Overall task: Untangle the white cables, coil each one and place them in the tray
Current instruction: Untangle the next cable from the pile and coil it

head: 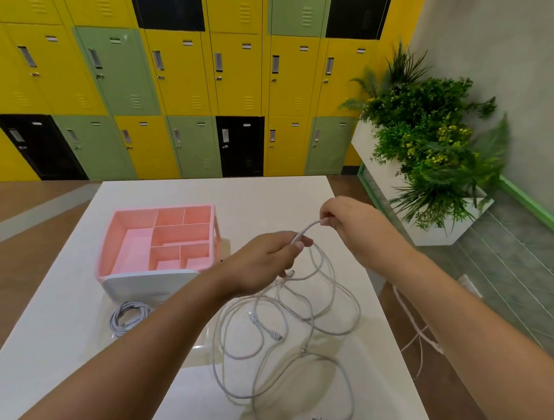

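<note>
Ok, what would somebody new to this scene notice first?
The left hand and right hand at centre pinch a white cable, its tangled loops spread on the white table below. Left stands a pink divided tray, a coiled cable in front; yellow, green and black lockers fill the back.

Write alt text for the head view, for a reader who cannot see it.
The left hand and right hand pinch a stretch of white cable above a loose tangle on a white table. A pink tray stands to the left, with one coiled cable on the table beside it; coloured lockers fill the background.
</note>
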Tool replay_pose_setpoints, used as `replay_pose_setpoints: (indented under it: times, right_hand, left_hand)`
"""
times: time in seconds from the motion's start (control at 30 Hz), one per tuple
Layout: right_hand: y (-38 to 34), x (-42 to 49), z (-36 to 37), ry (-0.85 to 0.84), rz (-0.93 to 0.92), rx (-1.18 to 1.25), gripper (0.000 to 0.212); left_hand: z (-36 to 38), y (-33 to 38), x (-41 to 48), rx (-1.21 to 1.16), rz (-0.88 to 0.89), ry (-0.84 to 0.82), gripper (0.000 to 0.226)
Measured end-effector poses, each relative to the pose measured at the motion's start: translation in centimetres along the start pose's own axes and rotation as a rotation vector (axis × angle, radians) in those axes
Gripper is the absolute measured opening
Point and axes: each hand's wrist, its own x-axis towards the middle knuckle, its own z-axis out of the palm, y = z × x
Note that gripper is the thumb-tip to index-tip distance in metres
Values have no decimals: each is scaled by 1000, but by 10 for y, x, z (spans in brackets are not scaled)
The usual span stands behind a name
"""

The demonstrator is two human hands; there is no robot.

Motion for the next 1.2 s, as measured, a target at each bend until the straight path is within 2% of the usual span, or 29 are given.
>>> replay_pose_setpoints:
  times: [0.1, 0.27, 0.37, 0.43, 0.53, 0.6, 0.63, 0.73, 0.77, 0.83, 0.9, 1.0, 1.07, 1.2]
  right_hand:
    - [-3, -5, 7, -64, 79, 156, 16]
    - [-6, -5, 18, -51, 247, 337, 6]
    - [-4, -6, 34, -83, 219, 313, 12]
    - [1, -10, 49, -124, 243, 328, 19]
    - [3, -17, 66, -108, 365, 565, 26]
    - [-3, -21, 72, -102, 399, 631, 19]
    - [-7, -23, 73, -125, 410, 620, 16]
    - [-23, -32, 73, -224, 431, 580, 24]
    - [-29, -35, 72, -269, 430, 577, 27]
    - [-43, -39, 65, -345, 387, 530, 30]
    - [-56, -42, 54, -396, 314, 428, 30]
    - [-71, -43, 31, -481, 214, 304, 30]
    - [-75, -42, 22, -516, 144, 236, 27]
    - [-76, -43, 27, -553, 46, -29, 22]
  left_hand:
    - [-1, 1, 1, -56, 1, 0, 35]
    - [3, 2, 5, -231, -23, 12, 32]
    - [2, 3, 4, -337, -24, -3, 42]
    - [0, 6, 4, -403, 4, 43, 44]
    - [1, 11, 5, -445, 23, 111, 51]
    - [3, 13, 6, -456, 28, 137, 61]
    - [4, 13, 8, -480, 35, 155, 60]
    - [6, 11, 14, -571, 35, 192, 28]
    - [7, 8, 16, -551, 31, 205, 24]
    - [9, 3, 16, -439, 47, 225, 31]
    - [11, -3, 14, -303, 68, 232, 28]
    - [9, -16, 14, -129, 23, 173, 32]
    - [11, -22, 12, -115, -2, 162, 25]
    - [11, -15, 12, -303, -15, 222, 38]
